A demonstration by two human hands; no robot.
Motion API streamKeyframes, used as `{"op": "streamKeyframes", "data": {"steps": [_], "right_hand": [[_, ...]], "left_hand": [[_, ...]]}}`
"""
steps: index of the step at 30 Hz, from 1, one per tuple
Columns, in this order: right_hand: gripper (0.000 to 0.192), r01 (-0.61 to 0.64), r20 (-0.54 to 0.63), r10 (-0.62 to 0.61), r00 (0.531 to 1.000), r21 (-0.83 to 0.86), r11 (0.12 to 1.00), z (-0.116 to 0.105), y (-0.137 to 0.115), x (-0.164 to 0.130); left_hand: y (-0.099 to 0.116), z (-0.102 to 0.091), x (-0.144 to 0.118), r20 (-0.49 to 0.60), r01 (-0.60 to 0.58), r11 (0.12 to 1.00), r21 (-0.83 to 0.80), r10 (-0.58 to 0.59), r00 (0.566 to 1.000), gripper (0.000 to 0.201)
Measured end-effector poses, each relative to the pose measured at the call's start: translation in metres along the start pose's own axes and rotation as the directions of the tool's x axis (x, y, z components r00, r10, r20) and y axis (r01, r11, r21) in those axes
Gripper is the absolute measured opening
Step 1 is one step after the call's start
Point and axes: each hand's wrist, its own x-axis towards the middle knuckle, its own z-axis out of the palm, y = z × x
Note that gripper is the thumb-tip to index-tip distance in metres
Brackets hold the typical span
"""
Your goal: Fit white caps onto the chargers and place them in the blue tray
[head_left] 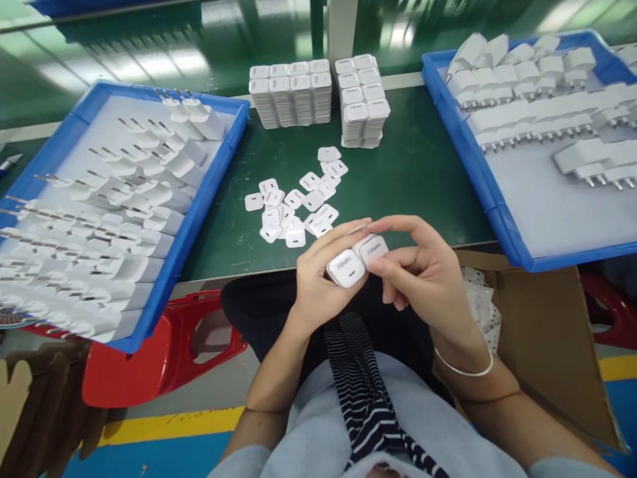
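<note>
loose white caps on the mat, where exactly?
Head view, centre: the loose white caps lie scattered on the green mat, just beyond both hands, before the stacked caps.

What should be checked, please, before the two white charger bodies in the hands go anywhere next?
1. Left hand grips a charger body: ok.
2. Right hand grips the second charger body: ok.
3. Printed faces point toward the camera: ok.
4. Prongs on the held pieces: cannot tell, hidden by the fingers.
5. Loose caps lie on the green table, apart from both hands: ok.
6. Free room in the left tray: not ok, nearly full; the right tray has bare floor.
</note>
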Motion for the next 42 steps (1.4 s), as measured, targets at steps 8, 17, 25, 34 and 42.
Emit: {"op": "streamKeyframes", "data": {"steps": [8, 17, 25, 34, 42], "right_hand": [[0.034, 0.086, 0.010, -0.086, 0.996, -0.014, 0.996, 0.001, 0.004, -0.005], [0.040, 0.051, -0.102, -0.065, 0.993, -0.129, 0.990, 0.007, 0.002, -0.012], [0.071, -0.094, -0.038, 0.094, 0.995, 0.023, 0.995, 0.021, 0.011, 0.001], [0.106, -0.039, 0.120, 0.039, 0.992, -0.002, 0.999, 0.041, 0.018, 0.022], [0.095, 0.067, 0.124, -0.101, 0.987, 0.252, 0.965, 0.018, 0.026, 0.039]], "left_hand": [[-0.002, -0.002, 0.000, -0.002, 0.078, 0.988, -0.134, -0.079, 0.997, 0.042], [-0.002, -0.007, 0.000, -0.014, 0.085, 0.994, -0.066, -0.087, 0.996, 0.039], [0.000, -0.015, -0.001, -0.032, 0.010, 0.999, 0.040, -0.009, 0.999, 0.039], [0.001, -0.032, -0.003, -0.107, 0.023, 0.981, 0.193, -0.002, 0.994, 0.038], [0.042, -0.122, 0.057, 0.207, -0.129, 0.720, 0.682, -0.021, 0.978, 0.037]]}}
